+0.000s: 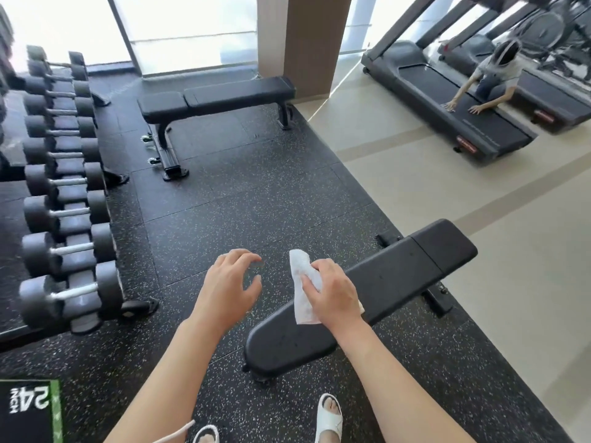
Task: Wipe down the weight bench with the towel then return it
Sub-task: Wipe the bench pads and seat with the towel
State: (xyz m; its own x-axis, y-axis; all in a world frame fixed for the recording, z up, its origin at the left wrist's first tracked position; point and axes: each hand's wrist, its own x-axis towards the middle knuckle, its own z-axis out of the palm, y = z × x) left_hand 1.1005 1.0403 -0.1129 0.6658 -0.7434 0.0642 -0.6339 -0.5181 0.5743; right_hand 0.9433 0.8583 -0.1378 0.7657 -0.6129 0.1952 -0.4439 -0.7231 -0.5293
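Towel, a white crumpled paper-like sheet [303, 287], is clamped in the right hand [332, 294], with the fingers closed over its middle and both ends hanging free. This hand holds it above the near part of the long black padded weight bench [399, 276], which stands on the dark speckled rubber floor [240, 203], running from beside the white sandals [327, 418] away to the right. I cannot tell if the towel already touches the padding or is just over it. The left hand [228, 284] is empty, its fingers spread and curled a little, and it hovers over the floor just beside the bench, apart from the towel.

I judge the wiping to be at its start or in its early part: the padding shows no wet trace that I can see, and the far half is not yet reached. The remaining length is still to be wiped, and after that the towel must be returned; the place for it is not visible.
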